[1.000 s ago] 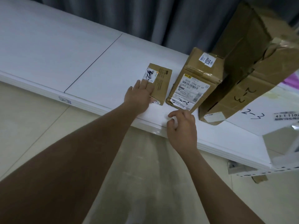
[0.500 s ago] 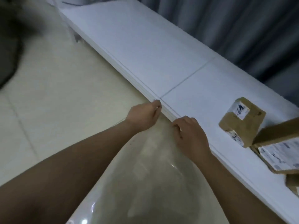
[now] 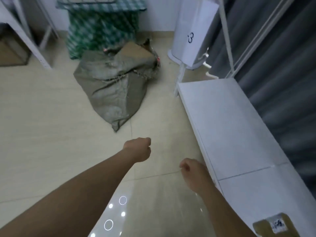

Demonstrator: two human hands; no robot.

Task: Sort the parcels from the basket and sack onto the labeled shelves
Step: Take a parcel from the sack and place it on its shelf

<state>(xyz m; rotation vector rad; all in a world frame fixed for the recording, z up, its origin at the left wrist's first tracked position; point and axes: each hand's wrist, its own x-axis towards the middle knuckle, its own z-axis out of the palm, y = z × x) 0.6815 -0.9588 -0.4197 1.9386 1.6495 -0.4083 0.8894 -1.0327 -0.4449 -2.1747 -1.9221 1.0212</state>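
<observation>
On the tiled floor [image 3: 42,134], ahead of the person, lies a grey-green woven sack [image 3: 112,84], slumped and creased, its mouth toward the far wall. A brown parcel [image 3: 135,52] shows at that open mouth. Behind the sack stands a green-and-white checked bag [image 3: 100,26], touching or just beside it; which cannot be told through the blur.

Left hand [image 3: 138,149]: held out over the floor, fingers curled into a loose fist, holding nothing. Right hand [image 3: 191,170]: lower and nearer the shelf, fingers likewise curled inward, nothing in them. Both hands are well apart from the sack.

Along the right side runs a low white shelf [image 3: 230,125], with a seam across its surface. One small cardboard parcel [image 3: 275,226] with a white printed label sits on the shelf at the bottom right corner of the view, partly cut off by the frame edge.

At the shelf's far end hangs a white sign [image 3: 193,33] with a handwritten mark that reads like "3"; blurred. Grey curtain [image 3: 282,65] hangs behind the shelf. A white rack leg [image 3: 29,36] stands at far left.
</observation>
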